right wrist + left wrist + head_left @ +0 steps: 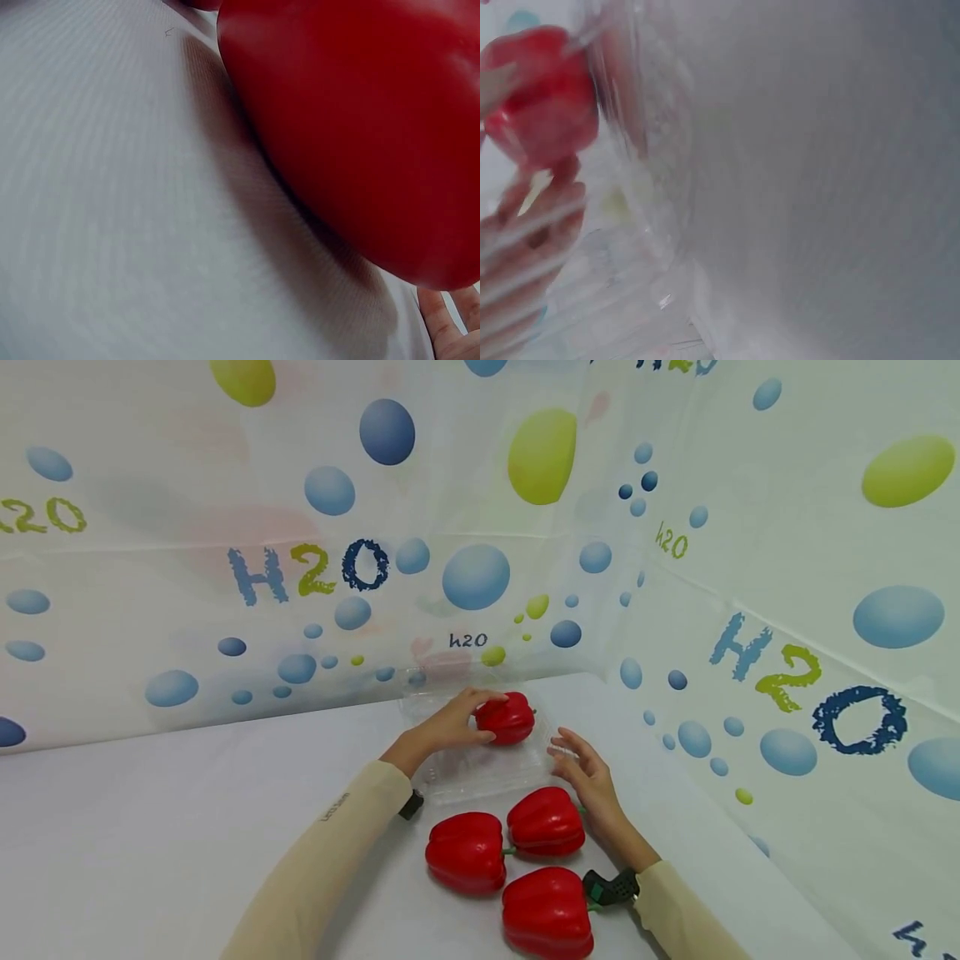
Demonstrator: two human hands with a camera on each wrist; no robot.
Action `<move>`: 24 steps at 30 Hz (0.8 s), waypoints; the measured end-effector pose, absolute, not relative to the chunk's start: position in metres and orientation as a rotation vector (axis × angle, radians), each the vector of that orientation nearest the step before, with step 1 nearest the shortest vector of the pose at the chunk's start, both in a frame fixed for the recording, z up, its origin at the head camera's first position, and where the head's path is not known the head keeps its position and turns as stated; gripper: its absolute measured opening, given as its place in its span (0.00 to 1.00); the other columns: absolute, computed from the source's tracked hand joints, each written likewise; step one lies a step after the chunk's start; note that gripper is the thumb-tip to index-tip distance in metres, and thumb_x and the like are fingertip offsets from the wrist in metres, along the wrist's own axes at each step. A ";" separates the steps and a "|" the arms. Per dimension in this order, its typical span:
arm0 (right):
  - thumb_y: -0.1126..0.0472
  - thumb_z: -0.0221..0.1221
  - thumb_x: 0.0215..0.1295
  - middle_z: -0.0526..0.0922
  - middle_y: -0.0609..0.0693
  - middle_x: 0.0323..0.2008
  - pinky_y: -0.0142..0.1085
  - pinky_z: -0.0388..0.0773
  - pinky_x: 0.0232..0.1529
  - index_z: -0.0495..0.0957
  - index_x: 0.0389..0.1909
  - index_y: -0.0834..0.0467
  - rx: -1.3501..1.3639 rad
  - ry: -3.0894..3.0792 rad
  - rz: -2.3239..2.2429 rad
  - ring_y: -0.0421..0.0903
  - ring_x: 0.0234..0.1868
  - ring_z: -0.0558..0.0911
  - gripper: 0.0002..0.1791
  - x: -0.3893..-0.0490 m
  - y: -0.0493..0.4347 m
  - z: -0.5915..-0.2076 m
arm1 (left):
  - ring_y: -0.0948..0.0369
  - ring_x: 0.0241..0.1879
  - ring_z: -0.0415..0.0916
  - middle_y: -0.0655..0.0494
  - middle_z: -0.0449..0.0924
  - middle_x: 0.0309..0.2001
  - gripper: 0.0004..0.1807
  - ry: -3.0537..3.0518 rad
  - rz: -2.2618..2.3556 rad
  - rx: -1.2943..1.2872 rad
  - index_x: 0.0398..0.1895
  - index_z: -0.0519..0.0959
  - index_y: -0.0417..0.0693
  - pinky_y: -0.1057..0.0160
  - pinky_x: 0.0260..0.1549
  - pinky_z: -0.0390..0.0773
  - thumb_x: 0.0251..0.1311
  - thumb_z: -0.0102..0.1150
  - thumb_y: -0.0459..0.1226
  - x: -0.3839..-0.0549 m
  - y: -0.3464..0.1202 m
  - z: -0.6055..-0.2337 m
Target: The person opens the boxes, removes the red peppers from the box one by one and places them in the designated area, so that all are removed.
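Note:
My left hand [459,722] grips a red bell pepper [508,718] from its left side, fingers over the top and thumb low at the front. The pepper is at a clear plastic clamshell container [468,783], inside its outline in the head view. In the left wrist view the pepper [547,101] appears blurred, partly behind clear plastic. My right hand [592,781] is beside the container's right edge with fingers spread and nothing held. Close to that wrist sits another bell pepper [546,822]; a large red pepper [360,142] fills much of the right wrist view.
Two more red bell peppers, one at the left [467,853] and one nearest me [547,914], lie on the white-covered table [187,827]. A printed curtain [420,510] stands behind the table and along its right side.

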State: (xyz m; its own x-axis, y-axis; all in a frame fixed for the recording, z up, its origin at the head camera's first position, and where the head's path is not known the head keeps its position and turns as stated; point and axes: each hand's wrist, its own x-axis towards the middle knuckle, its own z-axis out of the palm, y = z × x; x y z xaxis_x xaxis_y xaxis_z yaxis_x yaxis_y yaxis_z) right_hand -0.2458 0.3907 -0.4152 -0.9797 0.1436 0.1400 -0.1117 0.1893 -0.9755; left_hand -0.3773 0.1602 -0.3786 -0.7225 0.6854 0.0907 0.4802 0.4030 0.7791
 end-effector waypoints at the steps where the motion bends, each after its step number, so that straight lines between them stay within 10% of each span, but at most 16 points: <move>1: 0.62 0.54 0.71 0.71 0.61 0.65 0.30 0.78 0.50 0.62 0.71 0.57 -0.029 -2.259 1.884 0.58 0.63 0.73 0.29 -0.246 0.391 -0.415 | 0.51 0.67 0.59 0.48 0.60 0.68 0.37 2.430 1.216 1.017 0.70 0.65 0.59 0.50 0.58 0.74 0.57 0.67 0.34 -0.377 0.161 -0.379; 24: 0.63 0.54 0.71 0.71 0.62 0.64 0.31 0.79 0.50 0.62 0.71 0.58 -0.022 -2.246 1.874 0.57 0.63 0.74 0.28 -0.246 0.391 -0.413 | 0.51 0.64 0.63 0.48 0.63 0.66 0.36 2.468 1.203 0.994 0.69 0.65 0.57 0.52 0.55 0.77 0.57 0.67 0.35 -0.374 0.164 -0.375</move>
